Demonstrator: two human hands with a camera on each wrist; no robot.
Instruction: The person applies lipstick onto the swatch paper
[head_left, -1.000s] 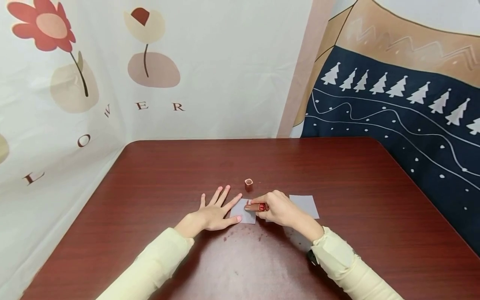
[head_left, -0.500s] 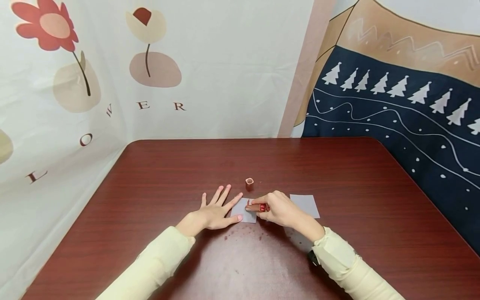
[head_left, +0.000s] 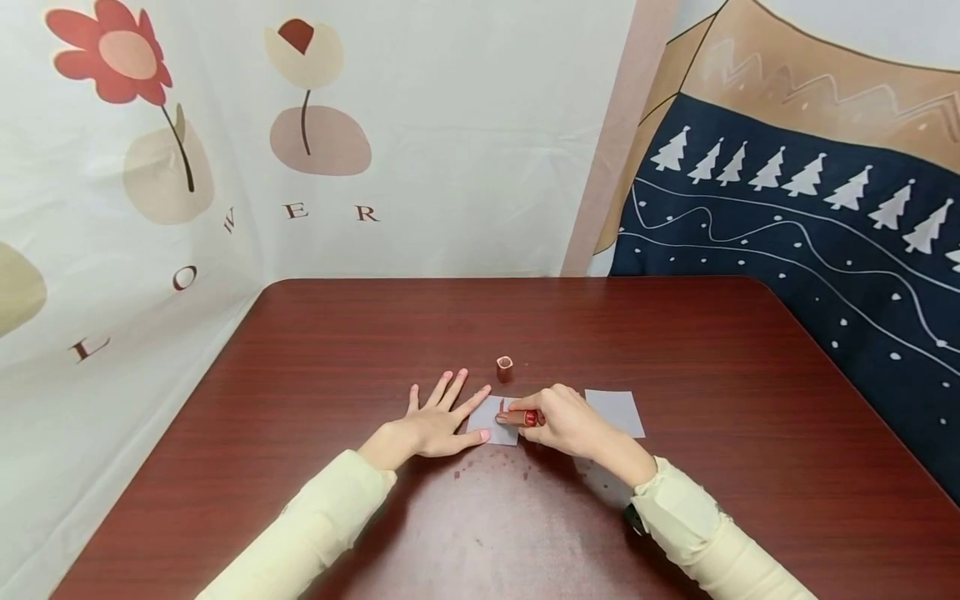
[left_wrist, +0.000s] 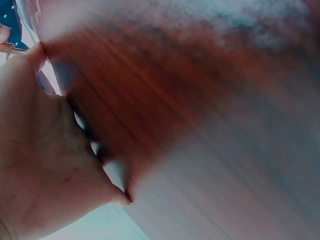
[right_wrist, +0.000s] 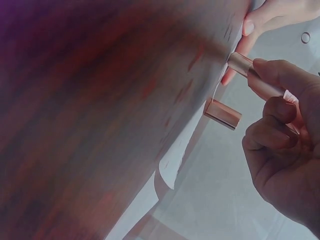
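My left hand [head_left: 427, 429] lies spread on the table, its index finger and thumb resting on a small white square of paper [head_left: 504, 436]. In the left wrist view the palm of the left hand [left_wrist: 47, 150] shows from the side. My right hand [head_left: 566, 421] pinches a lipstick [head_left: 517, 418] between thumb and fingers, held nearly flat with its tip at the paper. A short red-brown streak [head_left: 502, 406] marks the paper just beyond that tip. The lipstick's cap [head_left: 504, 369] stands upright behind the paper; the right wrist view shows the cap [right_wrist: 223, 115] as shiny copper.
A second white paper square [head_left: 615, 414] lies to the right, partly behind the right hand. Small reddish smears [head_left: 526, 474] dot the dark red table [head_left: 375, 333] in front of the hands. Printed cloths [head_left: 480, 133] hang behind the table.
The streak on the paper has grown a little longer as the right hand drew the lipstick slightly toward the person. The left hand keeps its place; the whole view has shifted slightly.
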